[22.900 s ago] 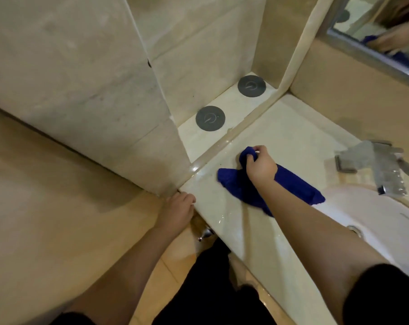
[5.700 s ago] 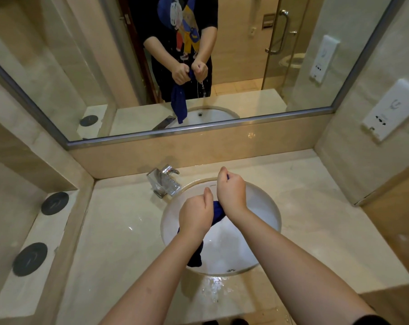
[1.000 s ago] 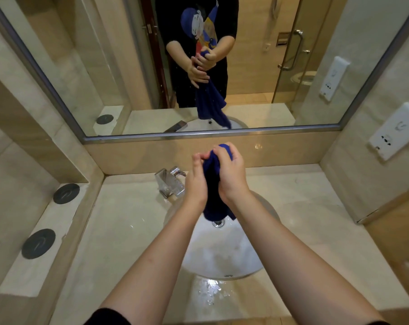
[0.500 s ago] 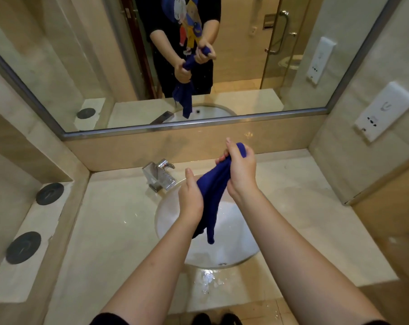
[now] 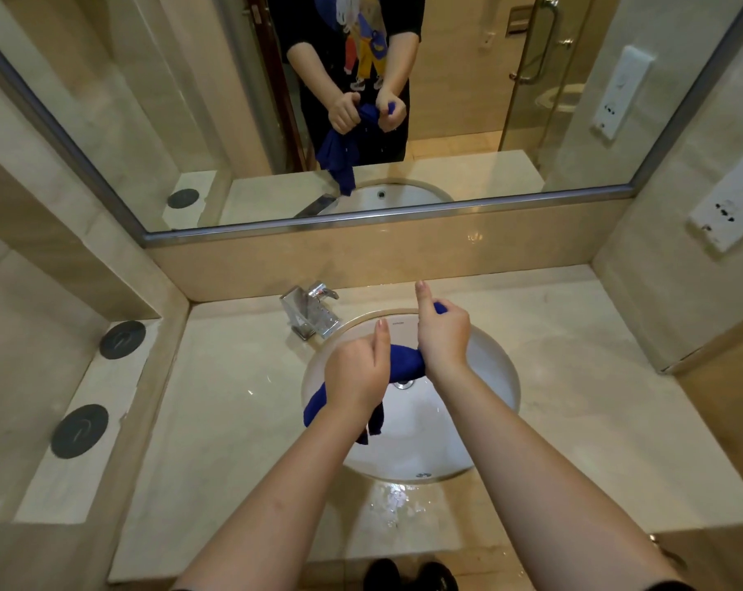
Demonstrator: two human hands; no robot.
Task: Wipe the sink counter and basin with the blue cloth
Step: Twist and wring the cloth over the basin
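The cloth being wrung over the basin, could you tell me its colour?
The cloth is dark blue, clearest in the head view.

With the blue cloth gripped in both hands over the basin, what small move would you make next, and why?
Probably twist a little further: left hand and right hand hold the rolled blue cloth over the basin, its tail hanging down, so water would fall inside.

**Count at the sink**

Two hands: left hand, right hand. One blue cloth. One basin, one faucet, one surface. Two dark round discs on the side ledge. One mirror. One white wall socket panel.
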